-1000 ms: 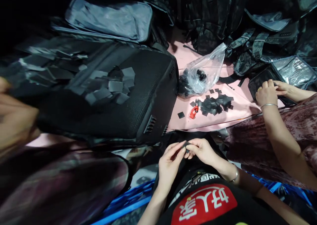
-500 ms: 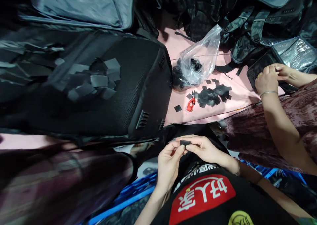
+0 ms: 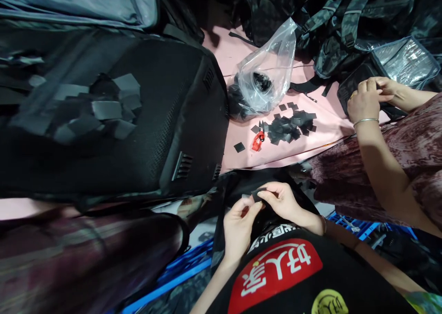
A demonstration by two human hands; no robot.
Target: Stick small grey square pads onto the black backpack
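In front of my black apron, a small black square piece (image 3: 258,194) is pinched by my right hand (image 3: 286,207), thumb over it and fingers curled behind. My left hand (image 3: 237,227) is closed at the left of the same piece, its thumb reaching the lower edge. A small pale sliver shows at the left fingertips; I cannot make out what it is. Beyond my hands, a pile of black square pieces (image 3: 288,127) lies on the pink table cover (image 3: 248,159). Red-handled snips (image 3: 258,141) rest beside the pile, with one loose square (image 3: 239,147) to their left.
A big black bag (image 3: 145,116) fills the left, with more squares (image 3: 107,110) on top. A clear plastic bag (image 3: 267,81) of dark parts stands behind the pile. Camouflage backpacks (image 3: 333,42) lie at the back. At right, a co-worker's hands (image 3: 368,100) work at a dark bag.
My view has shifted, so the table things appear further left. The black piece has tilted between my fingers, my left hand's grip has opened slightly, and the pale sliver shows more.
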